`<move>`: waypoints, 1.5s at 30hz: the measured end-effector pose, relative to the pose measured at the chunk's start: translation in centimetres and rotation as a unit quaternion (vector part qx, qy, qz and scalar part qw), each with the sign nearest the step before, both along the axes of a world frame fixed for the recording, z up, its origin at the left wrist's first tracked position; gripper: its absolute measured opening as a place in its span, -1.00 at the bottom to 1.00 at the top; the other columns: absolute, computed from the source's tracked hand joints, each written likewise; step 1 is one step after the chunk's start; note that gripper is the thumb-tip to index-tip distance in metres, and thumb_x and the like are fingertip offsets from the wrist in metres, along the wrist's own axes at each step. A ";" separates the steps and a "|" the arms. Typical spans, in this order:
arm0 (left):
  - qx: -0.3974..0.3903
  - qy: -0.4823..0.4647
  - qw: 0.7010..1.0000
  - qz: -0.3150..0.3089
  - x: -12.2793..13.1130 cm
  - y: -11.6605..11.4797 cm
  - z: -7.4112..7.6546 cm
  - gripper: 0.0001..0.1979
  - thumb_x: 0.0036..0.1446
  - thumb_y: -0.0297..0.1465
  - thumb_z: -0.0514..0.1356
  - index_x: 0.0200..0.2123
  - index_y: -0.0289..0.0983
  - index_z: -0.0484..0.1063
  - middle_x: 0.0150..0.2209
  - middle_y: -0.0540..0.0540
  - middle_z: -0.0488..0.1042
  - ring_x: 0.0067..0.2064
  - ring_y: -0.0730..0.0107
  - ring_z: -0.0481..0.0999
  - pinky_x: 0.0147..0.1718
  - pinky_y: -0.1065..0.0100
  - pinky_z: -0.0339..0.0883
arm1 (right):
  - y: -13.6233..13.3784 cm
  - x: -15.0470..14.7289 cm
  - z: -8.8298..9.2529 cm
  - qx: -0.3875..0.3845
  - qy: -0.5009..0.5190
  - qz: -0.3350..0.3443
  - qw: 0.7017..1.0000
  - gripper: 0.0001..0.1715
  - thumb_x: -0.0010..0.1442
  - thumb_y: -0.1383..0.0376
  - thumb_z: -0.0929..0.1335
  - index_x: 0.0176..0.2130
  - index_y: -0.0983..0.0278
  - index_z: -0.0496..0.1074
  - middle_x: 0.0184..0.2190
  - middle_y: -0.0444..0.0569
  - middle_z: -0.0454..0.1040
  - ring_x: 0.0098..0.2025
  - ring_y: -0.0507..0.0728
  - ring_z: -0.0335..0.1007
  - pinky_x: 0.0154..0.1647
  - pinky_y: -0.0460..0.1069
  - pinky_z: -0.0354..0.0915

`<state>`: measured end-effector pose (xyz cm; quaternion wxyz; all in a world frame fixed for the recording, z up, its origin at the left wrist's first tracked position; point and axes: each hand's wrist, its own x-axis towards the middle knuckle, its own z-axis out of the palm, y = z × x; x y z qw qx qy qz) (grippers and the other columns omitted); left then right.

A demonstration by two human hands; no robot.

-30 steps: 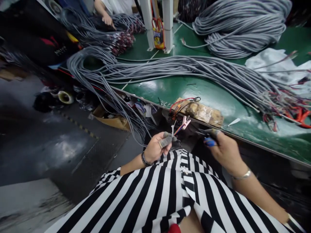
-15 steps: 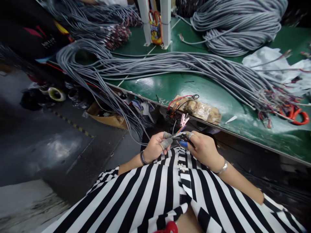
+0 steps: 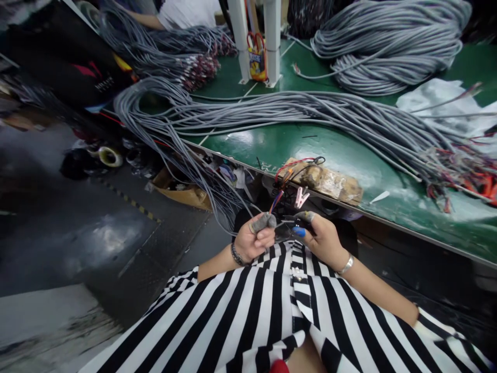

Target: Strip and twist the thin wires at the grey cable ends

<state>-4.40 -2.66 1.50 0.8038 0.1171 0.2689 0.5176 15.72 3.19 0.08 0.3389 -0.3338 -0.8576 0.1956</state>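
Observation:
My left hand [image 3: 254,239] is closed in a pinch, with grey finger cots on thumb and forefinger, gripping the end of a cable whose coloured inner wires [image 3: 275,203] stick up from it. My right hand [image 3: 320,237] is closed round a small tool with a blue handle [image 3: 298,231], its tip set against the wires beside the left fingers. Both hands sit close together just below the edge of the green table [image 3: 349,166], in front of my striped shirt. A pink clip [image 3: 300,197] hangs at the table edge right above them.
Long grey cables [image 3: 310,111] lie across the table and droop over its left edge. A big grey coil [image 3: 388,44] sits far right. A taped block [image 3: 326,181] with red wires rests at the near edge. Another person's arm [image 3: 145,19] works far left. Two white posts [image 3: 256,41] stand behind.
My right hand has moved left from out by the table edge to meet my left hand, bringing the blue-handled tool onto the wire ends. The left hand stays in place.

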 end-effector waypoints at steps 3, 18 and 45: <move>-0.017 -0.027 0.999 -0.019 0.1 0.0 -0.1 -0.60 0.26 -0.31 -0.02 -0.54 -0.36 0.40 -0.75 0.14 -0.07 -0.79 0.69 -0.11 -0.74 0.50 -0.20 | 0.0 -0.8 0.1 0.008 -0.002 0.013 1.000 -0.77 0.24 0.20 0.24 -0.22 0.29 0.38 -0.42 0.02 0.46 -0.40 0.12 0.40 -0.38 -0.02 0.31; -0.024 -0.012 0.997 -0.066 0.4 0.1 -0.6 -0.56 0.26 -0.23 -0.02 -0.52 -0.37 0.44 -0.79 0.15 -0.07 -0.81 0.68 -0.12 -0.75 0.50 -0.23 | 0.5 -1.3 0.5 0.007 0.011 0.045 0.999 -0.73 0.28 0.21 0.20 -0.27 0.27 0.41 -0.43 0.01 0.45 -0.40 0.10 0.38 -0.38 -0.04 0.28; 0.094 0.387 0.917 0.028 2.1 -1.0 -0.9 -0.64 -0.12 -0.19 0.38 -0.36 -0.32 0.40 -0.63 0.07 0.39 -0.64 0.62 0.32 -0.64 0.55 0.22 | -1.4 -1.8 2.5 -0.395 0.251 -0.005 0.884 -0.65 -0.04 0.09 0.48 -0.40 0.28 0.39 -0.47 -0.12 0.42 -0.44 0.03 0.30 -0.39 -0.05 0.31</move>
